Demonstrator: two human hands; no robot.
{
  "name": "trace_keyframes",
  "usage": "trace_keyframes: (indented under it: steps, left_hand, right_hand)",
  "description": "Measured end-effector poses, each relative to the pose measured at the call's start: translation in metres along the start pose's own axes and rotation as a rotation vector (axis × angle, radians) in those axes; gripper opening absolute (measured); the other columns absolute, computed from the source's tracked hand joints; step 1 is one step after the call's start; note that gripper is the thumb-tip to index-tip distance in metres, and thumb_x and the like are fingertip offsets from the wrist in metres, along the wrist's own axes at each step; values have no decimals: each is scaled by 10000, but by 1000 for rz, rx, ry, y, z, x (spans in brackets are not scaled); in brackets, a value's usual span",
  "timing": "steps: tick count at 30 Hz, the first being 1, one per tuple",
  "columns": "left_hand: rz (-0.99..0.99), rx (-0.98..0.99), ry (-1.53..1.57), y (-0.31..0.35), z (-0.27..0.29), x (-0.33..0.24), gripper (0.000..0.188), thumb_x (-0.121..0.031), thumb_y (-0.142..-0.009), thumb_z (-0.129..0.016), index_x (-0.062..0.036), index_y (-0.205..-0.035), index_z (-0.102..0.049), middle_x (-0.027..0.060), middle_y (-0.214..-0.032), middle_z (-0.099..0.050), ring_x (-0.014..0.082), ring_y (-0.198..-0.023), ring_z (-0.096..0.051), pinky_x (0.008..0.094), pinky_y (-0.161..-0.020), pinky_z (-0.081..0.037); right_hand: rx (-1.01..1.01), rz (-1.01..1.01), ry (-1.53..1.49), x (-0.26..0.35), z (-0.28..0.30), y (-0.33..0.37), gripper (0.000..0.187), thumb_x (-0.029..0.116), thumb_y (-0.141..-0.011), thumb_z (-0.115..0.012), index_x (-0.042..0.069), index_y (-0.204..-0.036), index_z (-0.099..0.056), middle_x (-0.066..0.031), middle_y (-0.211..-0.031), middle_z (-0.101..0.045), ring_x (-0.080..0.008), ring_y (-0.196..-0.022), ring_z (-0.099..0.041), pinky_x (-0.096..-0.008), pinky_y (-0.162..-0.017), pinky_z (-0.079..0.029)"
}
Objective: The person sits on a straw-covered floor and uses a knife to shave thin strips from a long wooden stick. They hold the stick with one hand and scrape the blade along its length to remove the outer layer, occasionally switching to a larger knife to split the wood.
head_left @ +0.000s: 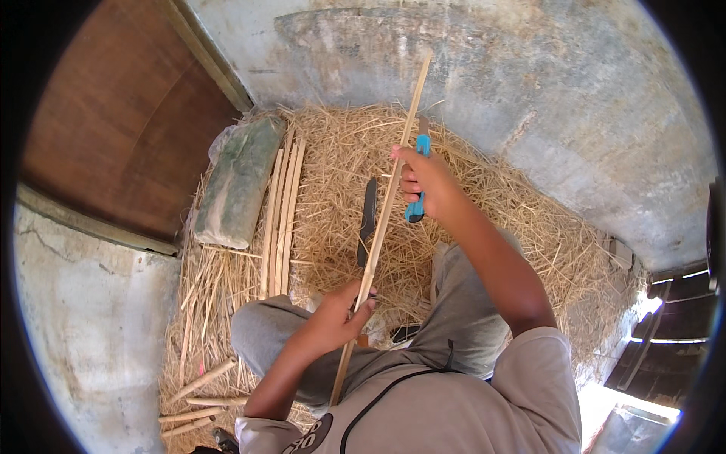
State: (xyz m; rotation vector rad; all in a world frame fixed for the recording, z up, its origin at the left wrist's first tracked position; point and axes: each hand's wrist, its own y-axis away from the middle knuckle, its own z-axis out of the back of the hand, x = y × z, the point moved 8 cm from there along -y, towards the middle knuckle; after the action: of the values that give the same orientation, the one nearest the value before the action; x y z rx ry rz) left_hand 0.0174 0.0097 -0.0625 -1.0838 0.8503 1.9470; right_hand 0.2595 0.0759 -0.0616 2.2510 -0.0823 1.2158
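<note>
Clock centred on right hand (427,181). 3: room over low straw (495,193), then wall (522,113). 12: cutter (423,144) blade up, wall beyond. 12 to 7: wood strip (385,212) bars crossing. 8: dark knife (369,208) just beside strip. 9: straw gap, then slats (281,219), block (238,185).

Up to your left is a brown wooden door (128,113), edged by a weathered wooden frame (209,57). Ahead of you stands a stained, blue-grey plaster wall (560,83) with blotches and scuffs; the pale left-hand wall (91,303) carries a crack below the frame. Loose dry straw (333,147) spreads around you, and a greenish-grey oblong slab (238,185) lies on it near the door. To your right, bright light shows through gaps in dark boards (669,333).
</note>
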Motion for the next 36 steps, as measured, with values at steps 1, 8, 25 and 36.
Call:
trace_keyframes:
  steps: [1, 8, 25, 36]
  left_hand:
    - [-30, 2, -55, 0, -2, -4, 209, -112, -1011, -572, 8, -1183, -565, 76, -942, -621, 142, -826, -636, 274, -722, -528]
    - [366, -9, 886, -37, 11, 33, 212, -242, -1026, -573, -44, -1101, -561, 3, -693, -541, 125, -615, -545, 260, -542, -445]
    - [109, -548, 218, -52, 40, 13, 259, -179, -939, -660, 30, -867, -525, 212, -668, -599, 352, -598, -630, 423, -577, -476]
    - [151, -591, 162, -42, 64, 10, 180, -131, -958, -569, 38, -943, -509, 267, -745, -634, 458, -730, -645, 516, -642, -486]
  right_hand:
    - [47, 18, 34, 1, -7, 4, 227, 269, -942, -690, 80, -989, -575, 63, -616, -348, -53, -451, -322, -249, -408, -273]
    - [144, 410, 669, 13, -45, 17, 264, 329, -948, -677, 69, -985, -647, 5, -617, -471, -128, -512, -476, -322, -474, -395]
    - [-98, 916, 1812, -7, -67, 18, 107, 190, -829, -700, 86, -848, -679, -130, -644, -639, -318, -583, -650, -431, -541, -502]
    - [-306, 1274, 1874, 15, -104, 14, 290, 180, -936, -634, 92, -663, -587, -123, -556, -584, -304, -466, -588, -420, -437, -438]
